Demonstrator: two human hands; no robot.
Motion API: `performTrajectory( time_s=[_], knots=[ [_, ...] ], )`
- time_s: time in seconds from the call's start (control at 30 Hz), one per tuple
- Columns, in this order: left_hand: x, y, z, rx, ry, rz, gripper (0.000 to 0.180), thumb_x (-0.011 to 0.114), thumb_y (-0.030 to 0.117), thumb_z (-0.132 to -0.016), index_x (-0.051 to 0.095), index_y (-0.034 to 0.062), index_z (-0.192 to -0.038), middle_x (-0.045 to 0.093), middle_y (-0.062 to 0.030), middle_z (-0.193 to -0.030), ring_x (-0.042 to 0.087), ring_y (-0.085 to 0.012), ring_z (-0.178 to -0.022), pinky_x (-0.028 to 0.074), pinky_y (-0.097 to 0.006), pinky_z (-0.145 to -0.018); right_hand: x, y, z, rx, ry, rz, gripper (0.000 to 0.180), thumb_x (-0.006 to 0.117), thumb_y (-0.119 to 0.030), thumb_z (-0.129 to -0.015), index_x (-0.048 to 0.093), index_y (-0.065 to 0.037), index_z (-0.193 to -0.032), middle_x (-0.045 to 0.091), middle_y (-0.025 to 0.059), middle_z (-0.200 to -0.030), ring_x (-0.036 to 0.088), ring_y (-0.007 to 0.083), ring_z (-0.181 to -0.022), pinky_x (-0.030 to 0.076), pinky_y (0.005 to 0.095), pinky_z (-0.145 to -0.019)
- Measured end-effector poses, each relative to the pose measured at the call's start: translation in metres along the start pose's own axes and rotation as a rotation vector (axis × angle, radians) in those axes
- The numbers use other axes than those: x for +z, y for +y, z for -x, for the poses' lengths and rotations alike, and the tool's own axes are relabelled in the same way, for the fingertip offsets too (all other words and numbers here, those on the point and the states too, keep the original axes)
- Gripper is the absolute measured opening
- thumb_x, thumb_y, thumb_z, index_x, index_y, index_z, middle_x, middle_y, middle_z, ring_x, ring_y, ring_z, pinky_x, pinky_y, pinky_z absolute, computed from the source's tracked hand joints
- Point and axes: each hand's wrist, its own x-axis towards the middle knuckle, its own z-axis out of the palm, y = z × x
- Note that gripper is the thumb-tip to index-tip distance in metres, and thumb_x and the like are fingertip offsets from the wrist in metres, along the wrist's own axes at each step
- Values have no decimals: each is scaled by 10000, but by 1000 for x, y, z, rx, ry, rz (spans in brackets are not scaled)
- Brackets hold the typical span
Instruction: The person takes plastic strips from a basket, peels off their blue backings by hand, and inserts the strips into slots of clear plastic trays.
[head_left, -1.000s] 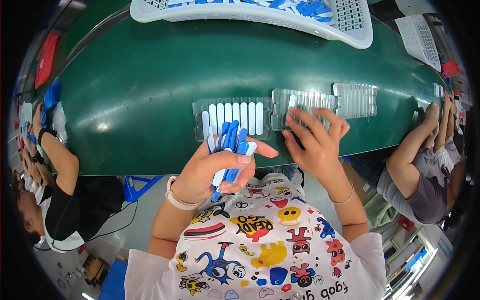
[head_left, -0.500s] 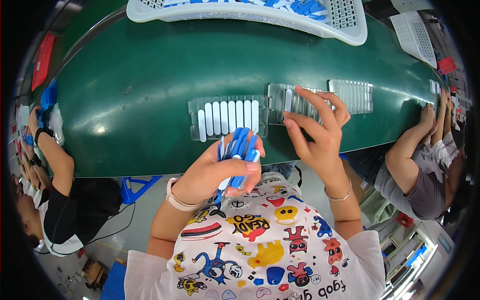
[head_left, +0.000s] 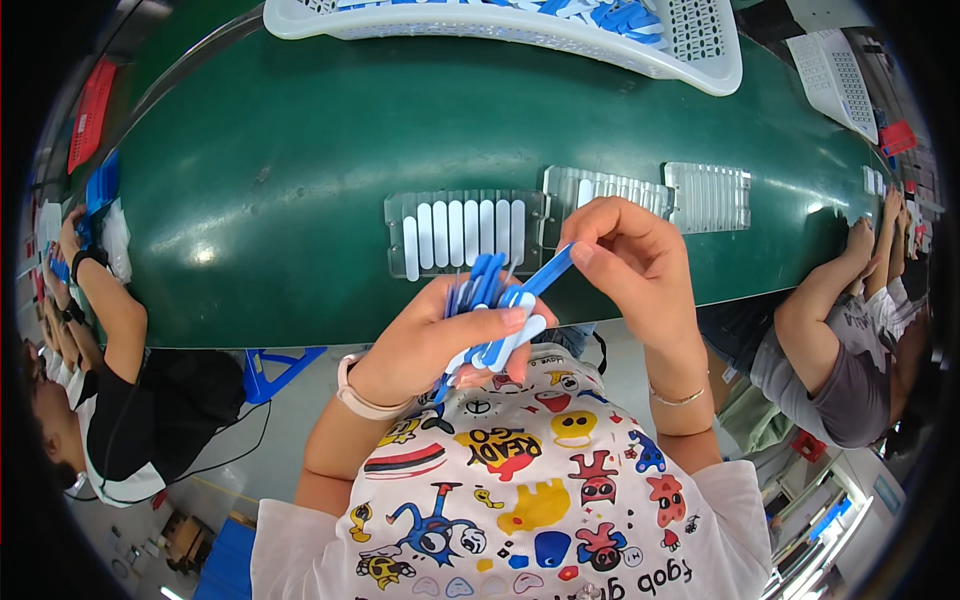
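A fanned bunch of flat, round-ended sticks (head_left: 485, 300), blue and white, is clasped in my left hand (head_left: 425, 335), thumb across the top. My right hand (head_left: 645, 265) pinches one blue stick (head_left: 548, 272) between thumb and forefinger; its other end still lies against the bunch. Beyond my hands is a clear grooved tray (head_left: 397, 232) holding several white sticks side by side. Right of it, a second clear tray (head_left: 640, 192) holds a white stick (head_left: 585, 192) at its left end and is partly covered by my right hand. A third clear tray (head_left: 708, 197) shows bare grooves.
A white perforated basket (head_left: 690, 70) of blue and white sticks stands at the far edge of the green table (head_left: 300, 130). Another white basket (head_left: 835, 80) is at far right. People sit at both sides, a person's arm (head_left: 115, 310) at left and another's (head_left: 820, 290) at right.
My right hand has come back from the second tray toward my left hand and now grips a blue stick from the bunch. The bunch has fanned out further.
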Motion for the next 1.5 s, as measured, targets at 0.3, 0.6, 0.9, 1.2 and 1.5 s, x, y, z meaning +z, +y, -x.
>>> performTrajectory(
  time_s=[0.3, 0.6, 0.9, 1.2, 1.5],
  knots=[
    [0, 3, -2, 45, 101, -43, 287, 574, 222, -902, 610, -18, -1055, 604, -69, -651, 414, -42, -431, 297, -192, -395, -12, 3, 1, -373, -166, 139, 161, 704, 62, -712, 627, -55, -791, 691, 137, -929, 643, 213, -808, 490, 299, -723],
    [10, 6, -1, 136, 127, -289, 214, 610, 164, -885, 608, 9, -1033, 608, -36, -686, 531, -40, -556, 352, -178, -438, -29, -4, -21, -89, 302, 379, 68, 673, -28, -807, 630, -30, -858, 648, 8, -825, 557, 78, -762, 421, 216, -693],
    [5, 2, 1, 183, 169, -197, 269, 730, 101, -801, 595, 17, -1019, 597, -5, -821, 579, -57, -710, 454, -197, -621, -22, 13, -34, -138, 246, 699, 99, 689, -98, -805, 711, -86, -900, 664, 18, -836, 561, 146, -800, 380, 316, -774],
    [4, 5, -1, 197, 234, -268, 314, 700, 53, -781, 572, -21, -1059, 602, -46, -713, 460, -36, -506, 339, -180, -448, -24, 9, -34, -197, 224, 1117, 160, 743, -170, -741, 672, -125, -877, 602, -25, -950, 470, 195, -952, 255, 367, -832],
    [4, 4, 1, 144, 188, -152, 281, 633, 73, -833, 557, -36, -1081, 630, -94, -722, 458, -42, -497, 324, -188, -433, -19, 7, -23, -252, 227, 1091, 209, 737, -116, -734, 652, -93, -924, 604, 20, -981, 509, 228, -957, 346, 345, -861]
  ],
)
